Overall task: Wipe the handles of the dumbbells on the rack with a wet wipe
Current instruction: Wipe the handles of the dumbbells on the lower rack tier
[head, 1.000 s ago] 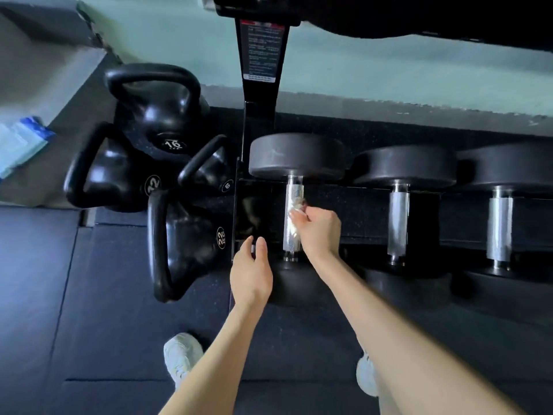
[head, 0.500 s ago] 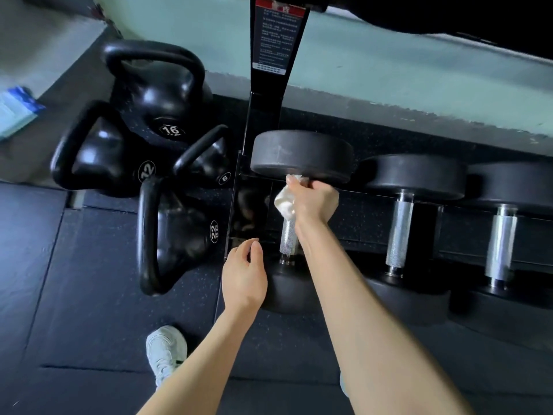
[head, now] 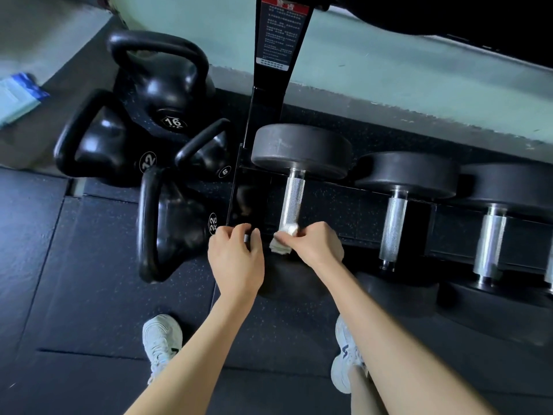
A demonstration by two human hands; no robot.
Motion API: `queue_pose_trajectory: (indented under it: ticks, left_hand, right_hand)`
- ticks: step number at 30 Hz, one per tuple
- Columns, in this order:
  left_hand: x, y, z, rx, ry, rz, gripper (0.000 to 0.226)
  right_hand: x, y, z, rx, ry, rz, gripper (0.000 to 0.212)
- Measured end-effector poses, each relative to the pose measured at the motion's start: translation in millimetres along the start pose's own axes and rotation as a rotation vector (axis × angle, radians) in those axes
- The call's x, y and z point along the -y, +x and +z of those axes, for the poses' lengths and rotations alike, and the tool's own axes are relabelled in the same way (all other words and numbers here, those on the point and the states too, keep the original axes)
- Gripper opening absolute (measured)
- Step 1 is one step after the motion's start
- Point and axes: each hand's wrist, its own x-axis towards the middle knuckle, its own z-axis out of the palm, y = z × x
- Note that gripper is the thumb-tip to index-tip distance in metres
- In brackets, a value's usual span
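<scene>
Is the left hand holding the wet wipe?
No, the right hand holds the wet wipe against the handle; the left hand grips the rack edge.

The right hand (head: 317, 244) hides the handle's (head: 291, 202) near end.

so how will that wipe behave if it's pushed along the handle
The wet wipe looks floppy: it bunches in folds under the right hand. Probably very light, being thin and crumpled. It likely drags on the knurled handle.

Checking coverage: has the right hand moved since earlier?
Yes: the right hand slid along the handle from the far plate to its near end.
</scene>
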Motion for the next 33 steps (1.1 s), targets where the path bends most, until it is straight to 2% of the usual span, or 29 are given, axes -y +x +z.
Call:
queue_pose_trajectory:
  ticks: [2, 5, 7, 11, 15, 17, 19, 22, 25, 28, 33]
  left_hand:
    - [-6.8, -4.2, -5.3, -0.021, -0.029, 0.086, 0.018]
    - [-18.6, -5.1, -11.0, 0.032, -0.174, 0.058, 0.011]
    - [-27.3, -0.4, -12.0, 0.047, -0.269, 0.025, 0.01]
    - [-43.4, 12.7, -8.1, 0.087, -0.381, -0.017, 0.012]
    - [-45.5, 27.0, 6.0, 0.16, -0.419, -0.127, 0.017]
    - [-47.1, 30.7, 12.3, 0.17, -0.358, -0.169, 0.024]
    - [-50.7, 31.5, 16.1, 0.165, -0.253, -0.178, 0.028]
    - [-57.3, 27.4, 16.1, 0.181, -0.109, -0.202, 0.028]
    - [-59.0, 25.1, 15.8, 0.234, 0.011, -0.233, 0.028]
    - [-57.9, 28.5, 17.1, 0.27, -0.047, -0.24, 0.024]
    - [-53.7, 32.2, 20.8, 0.227, -0.289, -0.165, 0.011]
  right_hand:
    - [2.1, -5.3, -0.8, -0.147, -0.035, -0.005, 0.047]
    - [4.4, -7.8, -2.9, -0.316, 0.253, -0.094, 0.041]
    - [7.4, -7.0, -2.7, -0.316, 0.394, -0.14, 0.032]
    - [15.0, -8.1, 1.7, -0.207, 0.464, -0.159, 0.024]
    - [7.6, -7.9, 4.4, -0.063, 0.465, -0.225, 0.021]
    - [-2.1, -10.0, 2.0, -0.028, 0.479, -0.23, 0.017]
    - [-15.9, -14.7, 0.0, -0.1, 0.431, -0.237, 0.012]
    - [-36.0, -24.3, 8.6, -0.248, 0.335, -0.213, 0.021]
    - [-40.4, -28.4, 26.8, -0.262, 0.551, -0.091, 0.036]
    - [-39.4, -28.0, 35.0, -0.335, 0.719, -0.008, 0.029]
    - [-39.9, -27.1, 37.9, -0.399, 0.728, -0.029, 0.031]
